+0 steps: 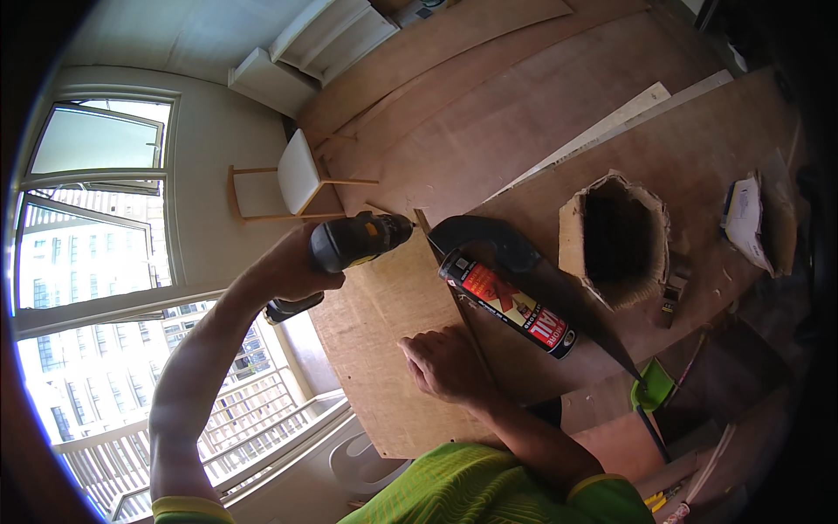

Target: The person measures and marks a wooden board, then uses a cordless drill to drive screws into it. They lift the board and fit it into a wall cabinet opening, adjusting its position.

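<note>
My left hand (301,266) grips a dark cordless drill (353,242), held level with its tip against or just above the far corner of a plywood board (384,306). A narrow wooden edge (422,220) stands right by that tip. On the board's near half rests my right hand (449,362), its fingers curled; whether anything is inside them is hidden. Just right of the board lies a black adhesive cartridge (511,306) with a red and yellow label, its nozzle toward the drill. Partly under it is a hand saw with a black handle (489,237).
A torn cardboard box (572,240) and a smaller opened carton (755,223) stand on the right. Beyond them lie pale wood strips (611,127). A white-seated chair (298,172) is at far left, near open windows (96,144). A green dustpan (652,384) sits lower right.
</note>
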`<move>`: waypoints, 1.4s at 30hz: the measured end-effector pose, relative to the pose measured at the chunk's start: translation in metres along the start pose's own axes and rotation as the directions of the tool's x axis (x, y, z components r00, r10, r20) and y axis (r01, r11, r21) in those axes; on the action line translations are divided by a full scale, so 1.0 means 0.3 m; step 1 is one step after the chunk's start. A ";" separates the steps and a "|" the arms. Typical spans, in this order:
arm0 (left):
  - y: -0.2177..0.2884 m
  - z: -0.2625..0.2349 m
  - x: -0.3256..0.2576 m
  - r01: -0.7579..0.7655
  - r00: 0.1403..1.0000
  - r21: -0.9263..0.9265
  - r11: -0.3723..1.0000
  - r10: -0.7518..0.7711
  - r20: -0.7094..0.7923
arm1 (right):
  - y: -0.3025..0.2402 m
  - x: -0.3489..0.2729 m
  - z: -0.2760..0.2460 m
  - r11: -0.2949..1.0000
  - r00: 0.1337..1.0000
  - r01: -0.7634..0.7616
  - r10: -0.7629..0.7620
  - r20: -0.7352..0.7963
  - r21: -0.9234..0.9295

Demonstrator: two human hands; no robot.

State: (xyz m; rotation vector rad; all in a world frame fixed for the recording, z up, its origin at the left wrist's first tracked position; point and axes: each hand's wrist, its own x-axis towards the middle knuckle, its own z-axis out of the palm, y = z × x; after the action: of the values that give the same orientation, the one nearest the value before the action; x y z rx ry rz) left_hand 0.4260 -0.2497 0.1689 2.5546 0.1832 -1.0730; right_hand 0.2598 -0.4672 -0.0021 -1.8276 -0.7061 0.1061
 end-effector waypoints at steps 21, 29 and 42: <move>0.253 -0.189 0.200 -0.144 0.962 0.545 0.826 -0.011 0.271 | 0.009 0.007 0.011 0.996 0.996 -0.037 0.043 -0.080 0.078; 0.012 0.068 -0.033 0.125 0.989 -0.254 0.959 -0.140 -0.041 | 0.003 0.004 0.001 0.994 0.998 -0.061 0.061 0.002 0.088; -0.028 0.033 -0.002 -0.055 0.995 -0.029 0.998 0.052 -0.088 | -0.001 -0.001 0.015 0.996 0.998 -0.039 0.043 -0.046 0.076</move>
State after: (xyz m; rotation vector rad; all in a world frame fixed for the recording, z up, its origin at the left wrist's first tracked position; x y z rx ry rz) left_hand 0.4168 -0.2457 0.1606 2.5644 0.1517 -0.9328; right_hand 0.2575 -0.4634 -0.0036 -1.7669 -0.6237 0.1144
